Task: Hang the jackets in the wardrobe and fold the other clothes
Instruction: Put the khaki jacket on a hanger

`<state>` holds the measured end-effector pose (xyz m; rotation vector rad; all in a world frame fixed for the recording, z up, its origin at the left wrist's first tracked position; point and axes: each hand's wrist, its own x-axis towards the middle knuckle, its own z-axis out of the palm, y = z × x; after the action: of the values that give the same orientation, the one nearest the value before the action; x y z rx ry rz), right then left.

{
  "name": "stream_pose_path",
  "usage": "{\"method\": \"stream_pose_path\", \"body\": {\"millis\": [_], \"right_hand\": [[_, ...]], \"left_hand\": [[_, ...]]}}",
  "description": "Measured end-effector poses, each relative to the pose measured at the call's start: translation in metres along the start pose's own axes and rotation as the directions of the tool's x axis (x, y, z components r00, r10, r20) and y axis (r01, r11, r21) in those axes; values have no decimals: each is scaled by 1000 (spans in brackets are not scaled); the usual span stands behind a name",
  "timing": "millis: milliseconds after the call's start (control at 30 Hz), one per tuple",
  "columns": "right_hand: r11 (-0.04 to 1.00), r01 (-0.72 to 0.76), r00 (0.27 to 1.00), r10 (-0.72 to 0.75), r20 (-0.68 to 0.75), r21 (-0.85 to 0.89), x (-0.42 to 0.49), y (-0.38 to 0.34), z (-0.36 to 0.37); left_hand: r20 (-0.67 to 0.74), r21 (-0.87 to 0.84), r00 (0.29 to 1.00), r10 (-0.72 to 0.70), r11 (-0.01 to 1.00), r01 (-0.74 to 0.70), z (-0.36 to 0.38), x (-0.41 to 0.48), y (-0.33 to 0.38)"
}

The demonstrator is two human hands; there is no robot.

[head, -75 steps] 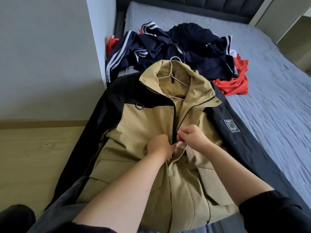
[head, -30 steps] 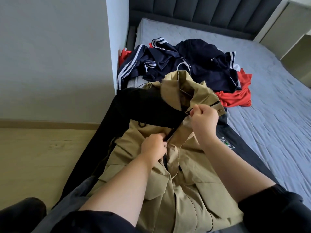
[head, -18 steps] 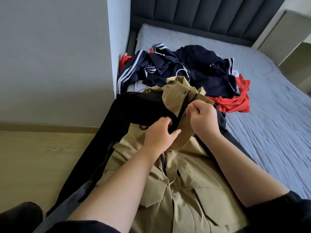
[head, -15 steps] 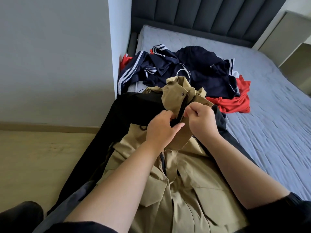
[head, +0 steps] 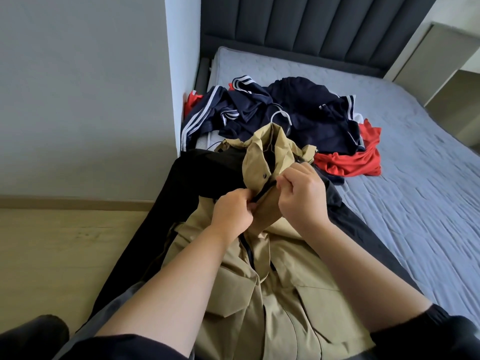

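Observation:
A tan-and-black jacket [head: 280,287] lies front-up on the near edge of the bed, with a white hanger [head: 279,116] poking out of its collar. My left hand [head: 232,215] pinches the jacket's front just left of the zip, near the collar. My right hand [head: 301,196] grips the other side of the front at the zip's top. The zip is closed up to my hands. Behind the collar sits a heap of navy striped clothes [head: 283,113] with a red garment [head: 350,159] beside it.
The grey mattress [head: 415,193] stretches to the right, with a dark padded headboard [head: 311,32] at the back. A white wall corner [head: 179,74] stands at the bed's left. Wooden floor [head: 65,255] lies to the left. A pale cabinet [head: 449,61] stands far right.
My hands have moved up the jacket's front from the chest to the collar, closing the zip. The collar has bunched up, and my left hand has closed on the fabric.

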<state>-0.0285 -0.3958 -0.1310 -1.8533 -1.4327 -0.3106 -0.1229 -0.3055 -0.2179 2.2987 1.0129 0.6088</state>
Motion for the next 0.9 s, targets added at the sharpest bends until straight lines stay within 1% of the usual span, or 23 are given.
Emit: {"method": "stream_pose_path", "body": {"millis": [100, 200, 333, 367, 400, 467, 500, 567, 633, 700, 733, 800, 833, 900], "right_hand": [[999, 41, 998, -40, -49, 23, 2, -5, 3], [997, 65, 997, -62, -56, 50, -3, -10, 11], [993, -16, 998, 22, -54, 113, -8, -14, 17], [990, -40, 998, 47, -49, 134, -10, -15, 19], [979, -100, 993, 109, -37, 177, -11, -15, 21], [908, -301, 951, 308, 23, 292, -8, -15, 24], [871, -380, 922, 383, 53, 310, -3, -13, 26], [853, -422, 904, 421, 71, 307, 11, -7, 31], [834, -438, 892, 449, 49, 334, 25, 0, 35], [805, -478, 868, 495, 45, 353, 33, 14, 40], [792, -500, 855, 515, 57, 349, 35, 25, 44], [791, -535, 840, 535, 89, 295, 36, 49, 49], [799, -550, 834, 541, 108, 242, 35, 61, 52], [817, -573, 816, 560, 144, 72, 33, 84, 57]], "left_hand": [[50, -14, 993, -105, 994, 106, -1, -3, -2], [68, -45, 989, -132, 990, 135, -1, -7, -5], [66, -78, 988, -136, 987, 141, -3, -9, -8], [66, -88, 988, -141, 985, 146, -2, -9, -9], [73, -100, 986, -149, 983, 156, -1, -10, -9], [109, -127, 980, -165, 976, 178, 1, -8, -10], [125, -156, 977, -172, 969, 190, 0, -5, -11], [132, -244, 973, -192, 945, 219, -5, 3, -12], [114, -314, 973, -200, 922, 226, -8, 8, -15], [100, -435, 970, -222, 867, 244, -8, 9, -15], [103, -508, 964, -245, 820, 263, -6, 9, -15], [110, -580, 941, -320, 748, 322, -3, 11, -13], [115, -593, 928, -354, 726, 350, -1, 12, -13], [132, -595, 913, -387, 705, 385, 1, 15, -13]]}}
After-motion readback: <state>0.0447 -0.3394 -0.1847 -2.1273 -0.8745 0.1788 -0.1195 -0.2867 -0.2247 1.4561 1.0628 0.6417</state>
